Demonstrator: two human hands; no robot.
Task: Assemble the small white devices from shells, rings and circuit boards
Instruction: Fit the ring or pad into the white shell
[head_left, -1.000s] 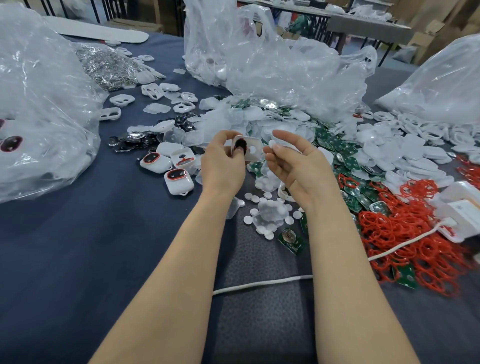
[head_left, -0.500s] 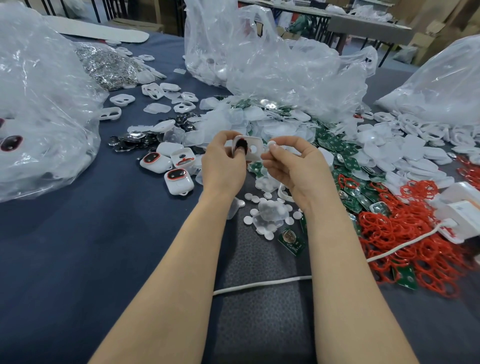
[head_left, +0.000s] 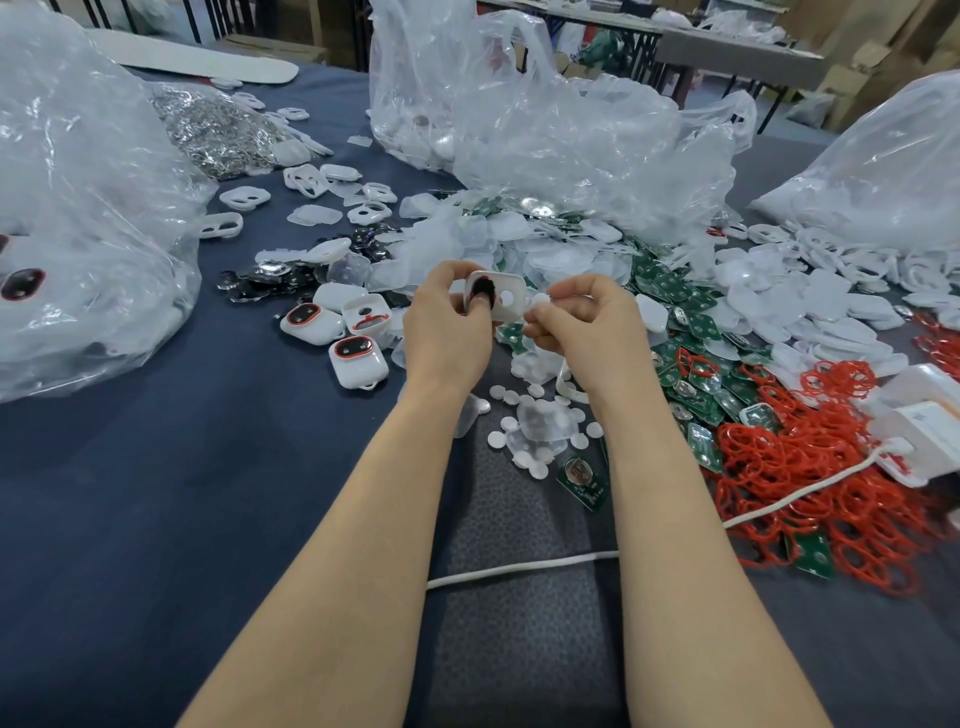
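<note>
The white shell (head_left: 508, 300) was held up above the surface (head_left: 156, 493), one of its two openings filled dark, the other a bare round hole. The left hand (head_left: 447, 332) had its grip closed on the shell's left end. The right hand (head_left: 587, 332) had its grip narrowed to a pinch on a small white disc (head_left: 540, 302) just beside the shell's right edge. Below lay loose discs (head_left: 540, 415), with green circuit boards (head_left: 691, 325) and red rings (head_left: 810, 467) to the right and assembled devices (head_left: 358, 359) to the left.

Two bare forearms (head_left: 337, 545), bare left grip (head_left: 449, 330), bare right grip (head_left: 589, 332)
</note>
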